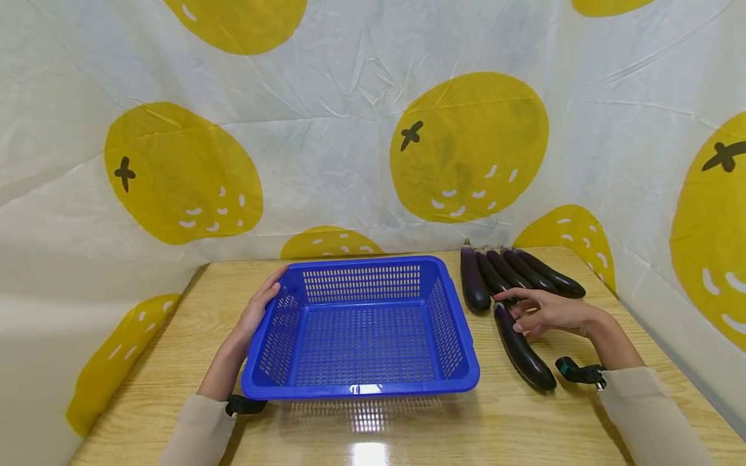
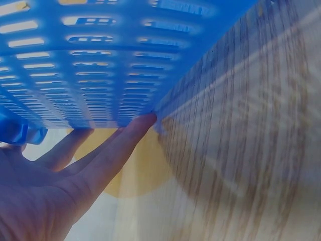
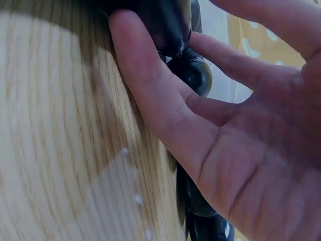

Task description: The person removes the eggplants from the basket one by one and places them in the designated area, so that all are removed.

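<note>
A blue plastic basket (image 1: 361,389) with slotted walls sits on the wooden table, with nothing inside it. My left hand (image 1: 256,310) rests against its left side near the far corner. In the left wrist view, straight fingers (image 2: 115,150) lie along the basket's outer wall (image 2: 100,65); the thumb is mostly hidden. To the right of the basket lies a dark purple eggplant (image 1: 526,355), its stem end pointing away. Over that end is my right hand (image 1: 548,310), fingers loosely spread and fingertips at the eggplant. In the right wrist view, one finger (image 3: 145,75) touches dark eggplant skin.
Several more eggplants (image 1: 513,272) lie side by side at the back right of the table (image 1: 326,440), close beyond the right hand. A white cloth (image 1: 332,175) with yellow fruit prints hangs behind the table and along its sides.
</note>
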`<state>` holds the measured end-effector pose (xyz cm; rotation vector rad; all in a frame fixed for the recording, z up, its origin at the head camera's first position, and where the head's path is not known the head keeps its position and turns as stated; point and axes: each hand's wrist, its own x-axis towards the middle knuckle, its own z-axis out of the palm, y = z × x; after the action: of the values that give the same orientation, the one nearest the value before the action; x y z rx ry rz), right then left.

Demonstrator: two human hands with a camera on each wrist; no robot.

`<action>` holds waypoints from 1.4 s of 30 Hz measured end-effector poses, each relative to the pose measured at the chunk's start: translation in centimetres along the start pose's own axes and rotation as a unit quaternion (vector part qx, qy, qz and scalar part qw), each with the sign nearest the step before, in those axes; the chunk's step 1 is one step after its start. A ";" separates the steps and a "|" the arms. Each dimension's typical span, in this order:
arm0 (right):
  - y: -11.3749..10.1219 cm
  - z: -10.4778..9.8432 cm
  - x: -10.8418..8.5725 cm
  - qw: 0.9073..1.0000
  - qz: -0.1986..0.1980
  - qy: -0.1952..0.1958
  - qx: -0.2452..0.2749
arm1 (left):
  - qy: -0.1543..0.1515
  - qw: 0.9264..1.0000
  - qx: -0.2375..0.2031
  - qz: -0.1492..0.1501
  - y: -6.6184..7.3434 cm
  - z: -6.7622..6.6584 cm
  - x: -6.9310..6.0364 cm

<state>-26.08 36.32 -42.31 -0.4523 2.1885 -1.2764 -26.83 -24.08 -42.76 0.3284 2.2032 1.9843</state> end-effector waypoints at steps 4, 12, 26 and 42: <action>-0.1 0.0 0.0 1.000 -0.001 0.002 -0.005 | 0.000 1.000 0.001 0.002 0.0 0.0 0.0; -0.1 -0.1 0.0 1.000 0.001 0.005 -0.008 | -0.003 1.000 -0.007 0.002 0.1 0.0 0.0; -0.3 -0.1 -0.2 1.000 0.002 0.002 -0.002 | -0.004 1.000 -0.008 0.001 0.1 0.0 -0.1; -0.4 0.1 -0.3 1.000 0.023 0.008 0.010 | -0.003 1.000 0.000 -0.002 0.1 0.0 -0.2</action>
<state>-25.79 36.24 -41.90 -0.3836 2.1848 -1.2807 -26.66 -24.11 -42.65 0.3304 2.1981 1.9796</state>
